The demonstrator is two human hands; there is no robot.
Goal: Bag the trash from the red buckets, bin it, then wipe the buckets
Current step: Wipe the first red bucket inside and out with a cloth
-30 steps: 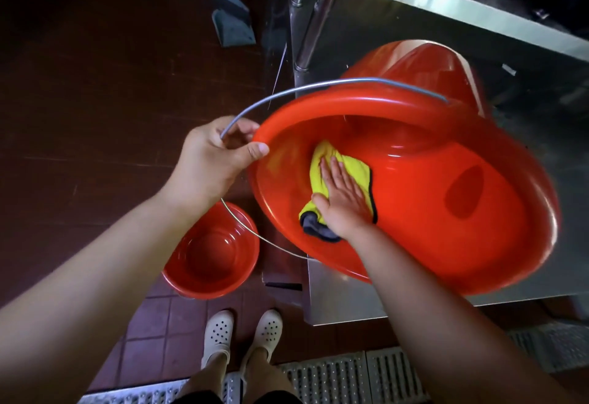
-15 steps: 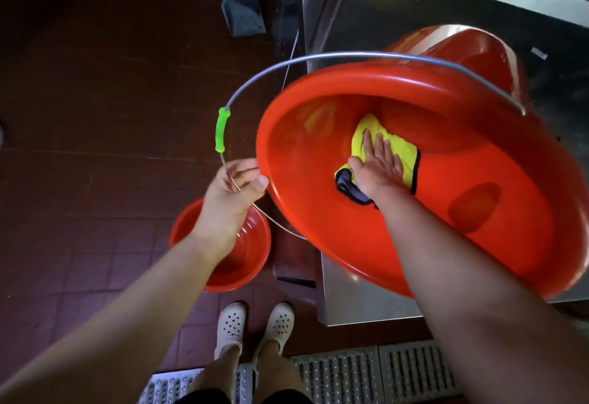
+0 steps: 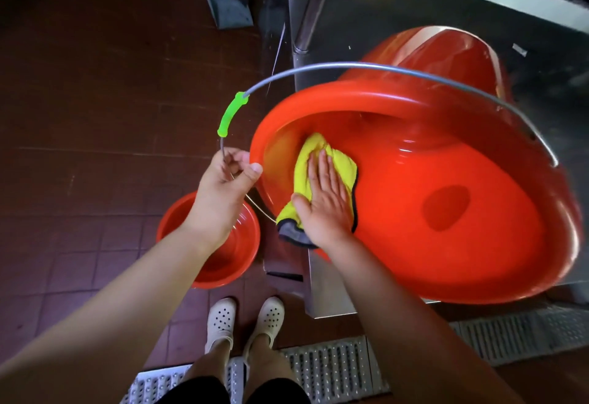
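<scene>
The large red bucket (image 3: 446, 212) lies tipped on its side on the steel desk (image 3: 398, 14), its open mouth turned toward the near left and its rim hanging past the desk's near left corner. Its wire handle (image 3: 366, 67) arcs over the top of the mouth, with a green grip (image 3: 232, 114) on the left part of the wire. The left hand (image 3: 223, 190) is just left of the bucket's rim, its fingers (image 3: 251, 169) pinched on the bare wire below the green grip. The right hand (image 3: 325, 202) reaches inside the bucket on the near left wall; its fingers (image 3: 322, 167) lie flat and spread, pressing a yellow cloth (image 3: 338, 161) against the red plastic. The cloth has a dark trim, and a grey fold of it (image 3: 293, 236) hangs over the bucket's rim below the palm. So the bucket wall sits directly under the right palm with only the cloth between, while the rim nearly touches the left thumb.

A second, smaller red bucket (image 3: 223, 254) stands upright on the tiled floor (image 3: 79, 164), below the left wrist and left of the desk. A dark dustpan (image 3: 228, 5) rests on the floor at the far side. The person's white clogs (image 3: 245, 317) stand near a metal floor grate (image 3: 334, 371).
</scene>
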